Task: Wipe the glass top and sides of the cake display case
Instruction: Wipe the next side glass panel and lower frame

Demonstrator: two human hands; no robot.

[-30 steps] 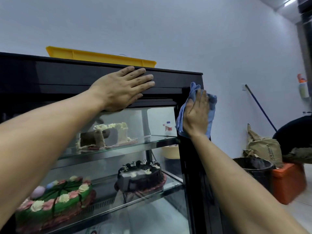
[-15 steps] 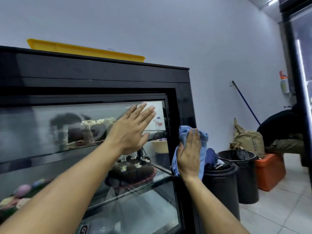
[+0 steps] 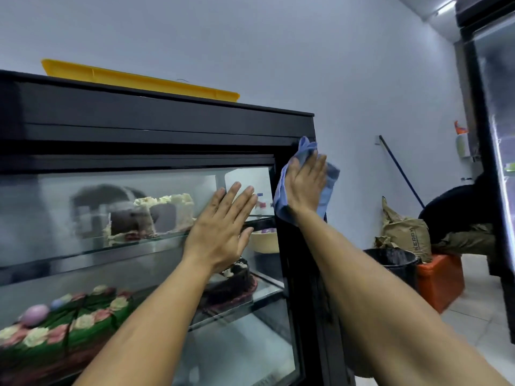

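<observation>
Both forearms reach up and forward from the lower edge of the view. The left hand (image 3: 223, 227) lies flat on the front glass of the display case (image 3: 156, 123), fingers straight and slightly spread, holding nothing. The right hand (image 3: 305, 185) presses a blue cloth (image 3: 330, 188) flat against the case's upper right corner post, fingers extended over it. The palm hides most of the cloth; only its edges show. The left hand covers part of the chocolate cake (image 3: 237, 282) on the lower shelf. The side glass is barely visible from this angle.
</observation>
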